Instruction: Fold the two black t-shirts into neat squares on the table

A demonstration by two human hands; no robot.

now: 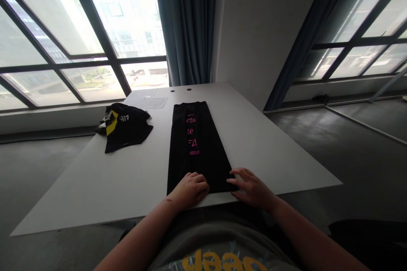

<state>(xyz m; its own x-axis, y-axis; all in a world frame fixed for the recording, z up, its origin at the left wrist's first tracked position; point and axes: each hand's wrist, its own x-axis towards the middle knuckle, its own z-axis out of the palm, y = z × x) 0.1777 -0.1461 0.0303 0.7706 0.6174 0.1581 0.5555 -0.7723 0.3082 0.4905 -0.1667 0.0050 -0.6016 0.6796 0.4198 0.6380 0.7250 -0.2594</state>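
A black garment (210,144) with pink lettering lies on the white table, folded into a long, narrow strip. Its kind is not plain from the fold. My left hand (190,188) rests at the near end of the strip, fingers curled together over its bottom edge, the fingertips partly hidden. At the near right corner, my right hand (251,188) touches the cloth with its fingertips, its fingers apart. To the left, a crumpled black garment (132,129) with a yellow patch and white print lies near the table's left edge, away from both hands.
The white table (270,152) narrows away toward the window and wall. Sheets of paper (154,102) lie at its far left, near two small dark round spots (181,89). A blue curtain (190,29) hangs behind. Right of the table, a white bar (365,123) crosses the grey floor.
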